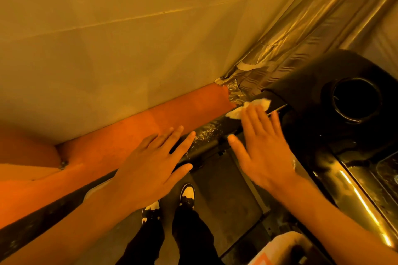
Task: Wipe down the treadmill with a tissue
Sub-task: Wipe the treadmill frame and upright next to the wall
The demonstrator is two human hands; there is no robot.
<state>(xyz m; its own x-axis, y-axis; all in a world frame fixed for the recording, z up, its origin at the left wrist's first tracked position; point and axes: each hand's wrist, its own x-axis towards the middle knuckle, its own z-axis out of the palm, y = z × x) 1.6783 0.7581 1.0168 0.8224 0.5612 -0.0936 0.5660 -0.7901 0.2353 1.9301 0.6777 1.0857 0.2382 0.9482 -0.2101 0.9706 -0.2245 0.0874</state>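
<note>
A white crumpled tissue lies on the black treadmill handrail, just under the straight fingertips of my right hand. That hand is flat, fingers spread, pressing toward the tissue near the black console with its round cup holder. My left hand is flat too, fingers straight, resting over the handrail further left. The rail surface between the hands looks wet or speckled.
A plain wall with an orange skirting band runs behind the rail. A shiny foil-like curtain hangs at the right. My feet in black-and-white shoes stand on the treadmill belt below. The console display is at right.
</note>
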